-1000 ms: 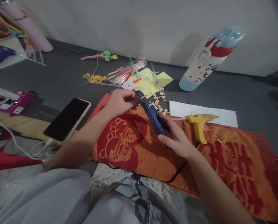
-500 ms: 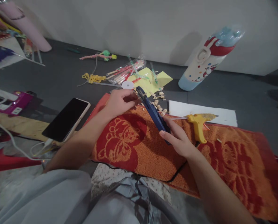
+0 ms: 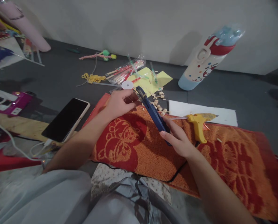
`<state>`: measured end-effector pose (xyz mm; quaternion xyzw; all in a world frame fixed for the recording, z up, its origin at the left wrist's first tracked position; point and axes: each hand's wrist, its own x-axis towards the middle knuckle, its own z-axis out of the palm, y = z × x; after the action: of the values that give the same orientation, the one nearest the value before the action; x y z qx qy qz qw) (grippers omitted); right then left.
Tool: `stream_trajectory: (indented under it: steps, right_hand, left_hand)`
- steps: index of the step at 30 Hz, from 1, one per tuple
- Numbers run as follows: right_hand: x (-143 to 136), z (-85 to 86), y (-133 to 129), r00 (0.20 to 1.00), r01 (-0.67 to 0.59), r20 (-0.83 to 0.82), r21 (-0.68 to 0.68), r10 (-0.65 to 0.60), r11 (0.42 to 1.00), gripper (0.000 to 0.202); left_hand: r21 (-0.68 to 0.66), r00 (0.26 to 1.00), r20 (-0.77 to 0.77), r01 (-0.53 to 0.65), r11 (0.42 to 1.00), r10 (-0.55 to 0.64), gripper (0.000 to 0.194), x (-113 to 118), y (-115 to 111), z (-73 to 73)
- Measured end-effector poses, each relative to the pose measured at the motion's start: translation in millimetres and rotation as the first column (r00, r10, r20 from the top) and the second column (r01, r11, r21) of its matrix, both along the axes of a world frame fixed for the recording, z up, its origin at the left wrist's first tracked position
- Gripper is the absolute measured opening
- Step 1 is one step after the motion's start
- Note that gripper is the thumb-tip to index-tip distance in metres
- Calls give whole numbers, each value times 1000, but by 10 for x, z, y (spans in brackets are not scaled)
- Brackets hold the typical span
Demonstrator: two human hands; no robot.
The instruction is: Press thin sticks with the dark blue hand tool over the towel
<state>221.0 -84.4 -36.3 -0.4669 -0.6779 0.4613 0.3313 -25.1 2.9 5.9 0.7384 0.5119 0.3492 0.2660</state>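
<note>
My right hand is wrapped round the lower end of a dark blue hand cutter, held tilted above the towel with its black head pointing up and away. Close to that head, the fingers of my left hand are curled in a pinch. A pale tip of a thin wooden stick shows at the cutter's jaws; most of it is hidden by the fingers and the tool. Several short cut wooden pieces lie scattered just behind the cutter.
An orange and red towel covers the table's front. On it rests a yellow glue gun, by a white strip. Behind are yellow paper, wrapped sticks, yellow yarn and a bottle. A phone lies left.
Almost nothing differs. The fingers of my left hand have shifted very slightly at the cutter's head; my right hand and the cutter stay in place.
</note>
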Motion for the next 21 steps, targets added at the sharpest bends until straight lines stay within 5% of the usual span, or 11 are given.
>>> stream_trajectory:
  steps: [21]
  right_hand:
    - [10,-16,15,1000,-6,-18,-13,6,1000,63]
  left_hand:
    - [-68,988,108,114,991,-107,17,-21,11,-57]
